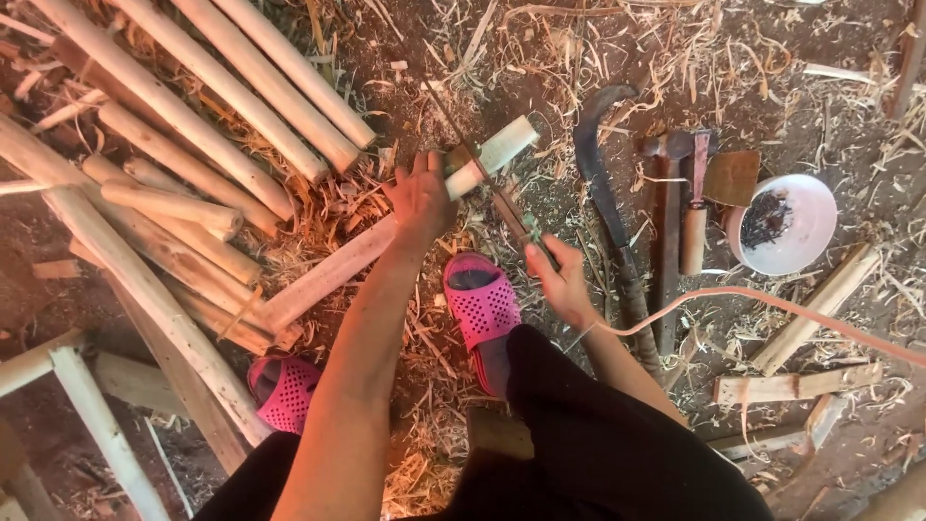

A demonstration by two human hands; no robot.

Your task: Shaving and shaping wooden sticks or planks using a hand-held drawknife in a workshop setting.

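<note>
The left hand point(422, 198) clasps a peeled wooden stick point(386, 236) lying across the shaving-strewn floor point(540, 58), while the right hand point(559, 280) holds a thin saw point(482, 169) whose blade crosses the stick near its pale end. Pink slippers point(482, 304) sit below the stick; a curved knife point(603, 183), a hammer point(667, 222) and a white bowl point(786, 224) lie right, peeled poles point(193, 116) left.

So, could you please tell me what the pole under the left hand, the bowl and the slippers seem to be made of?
Pole: bare peeled wood, pale and matte, with shavings all around. Bowl: smooth white, slightly glossy, probably plastic or enamel; I can't tell which. Slippers: bright pink with a grid of moulded holes, likely plastic or rubber.
</note>
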